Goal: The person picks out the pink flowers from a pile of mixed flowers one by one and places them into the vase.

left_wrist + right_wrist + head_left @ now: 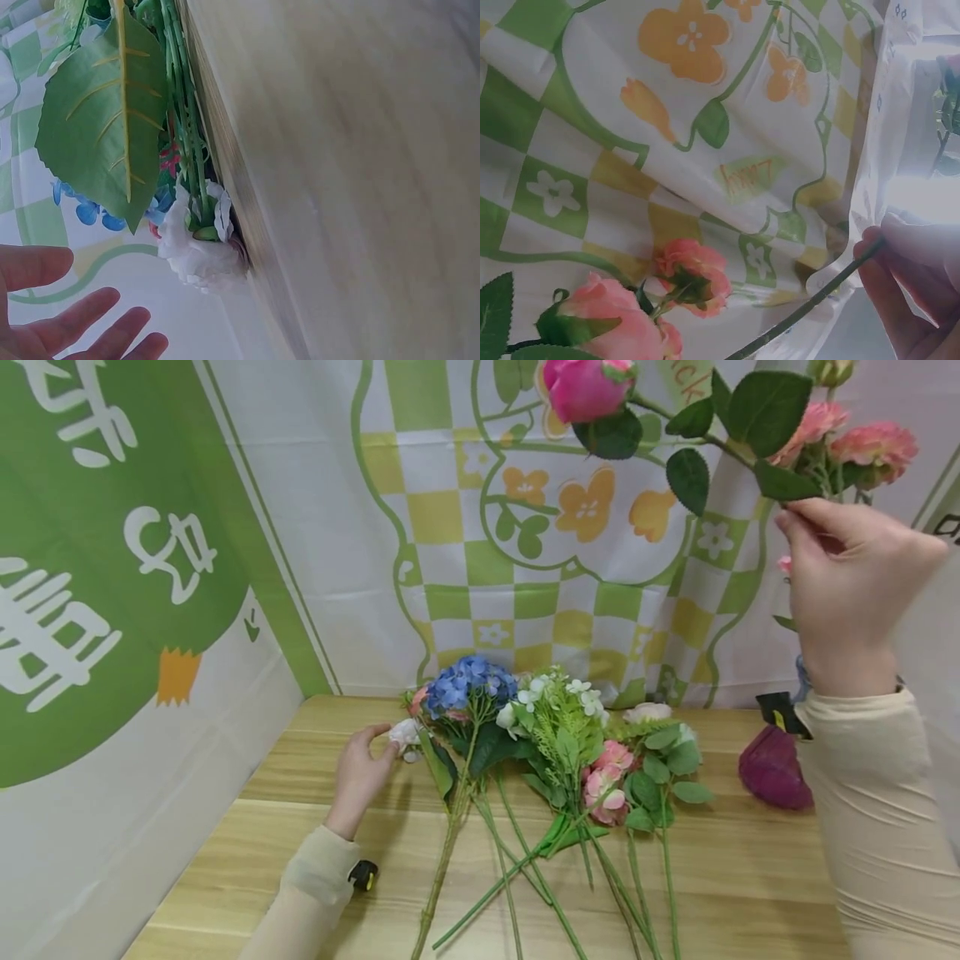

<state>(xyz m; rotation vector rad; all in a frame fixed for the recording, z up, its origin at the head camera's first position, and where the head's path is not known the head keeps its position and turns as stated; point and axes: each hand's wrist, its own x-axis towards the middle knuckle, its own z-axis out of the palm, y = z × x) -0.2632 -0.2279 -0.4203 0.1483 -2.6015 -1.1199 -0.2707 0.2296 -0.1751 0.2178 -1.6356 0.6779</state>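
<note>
My right hand (pixel 862 585) is raised at the upper right and pinches a green stem (pixel 806 307) between thumb and fingers. In the head view, a bright pink rose (pixel 585 389) with dark green leaves (pixel 768 414) reaches left from that hand. Near the table's left side, my left hand (pixel 363 772) is beside a white flower (pixel 406 735). Its fingers are spread and hold nothing in the left wrist view, apart from the white bloom (pixel 199 251). A blue hydrangea (pixel 471 683) lies just right of the white flower.
Several artificial stems lie on the wooden table (pixel 727 893), among them white blossoms (pixel 588 697) and pink flowers (pixel 609 781). Coral-pink flowers (pixel 873 447) stand behind my right hand. A dark magenta object (pixel 776 768) sits beside my right sleeve. A printed cloth (pixel 480 560) hangs behind.
</note>
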